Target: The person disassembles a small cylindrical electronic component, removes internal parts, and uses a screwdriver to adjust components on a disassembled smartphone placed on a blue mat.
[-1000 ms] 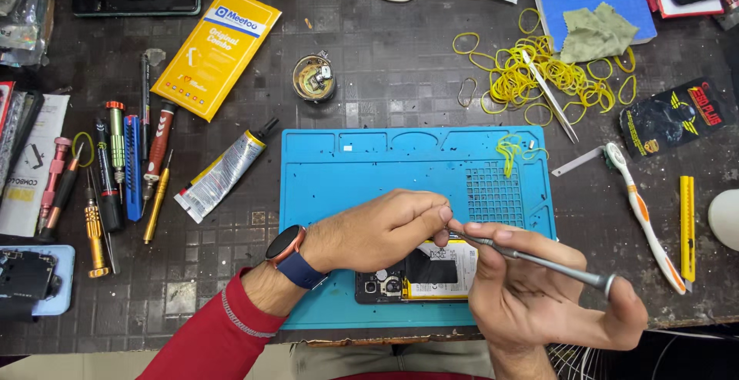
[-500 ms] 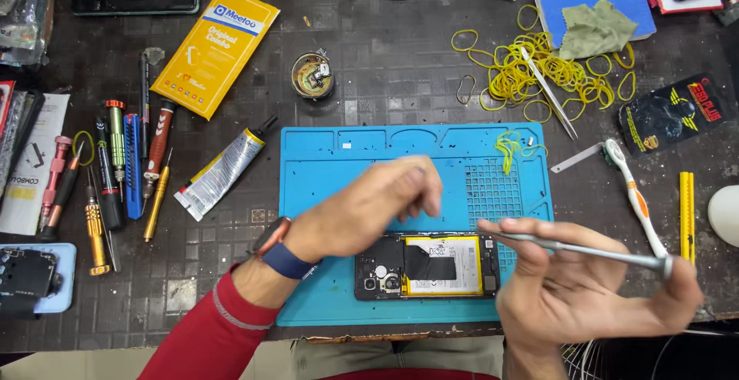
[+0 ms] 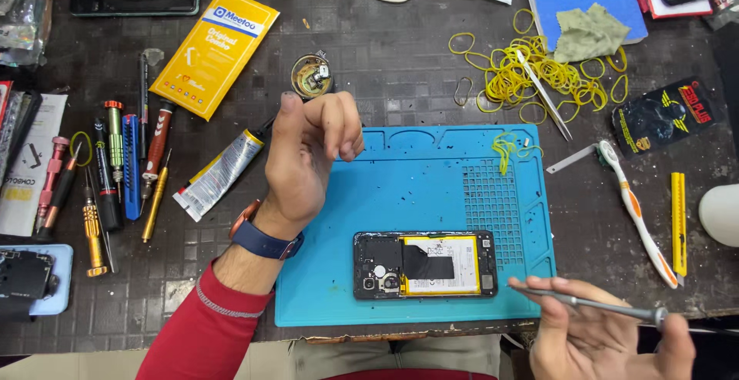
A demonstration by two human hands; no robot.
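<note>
The opened phone [image 3: 425,264] lies flat near the front edge of the blue silicone mat [image 3: 400,187], back cover off, its long axis running side to side along that edge, dark circuit boards at the left end and a pale rectangular battery with a black strip across the middle. The right hand [image 3: 608,338] sits at the mat's front right corner, just beside the phone's right end, fingers pinched around a slim grey metal tool [image 3: 589,303] that lies almost level, its fine tip pointing left at the phone. That hand is plainly the nearer one. The left hand [image 3: 308,160] is lifted above the mat's back left corner, loosely curled and holding nothing, a dark-strapped watch [image 3: 265,237] on the wrist, well apart from the phone, which lies toward the front right of it. Off the mat, a glossy glue tube [image 3: 219,174] rests beside its left edge.
</note>
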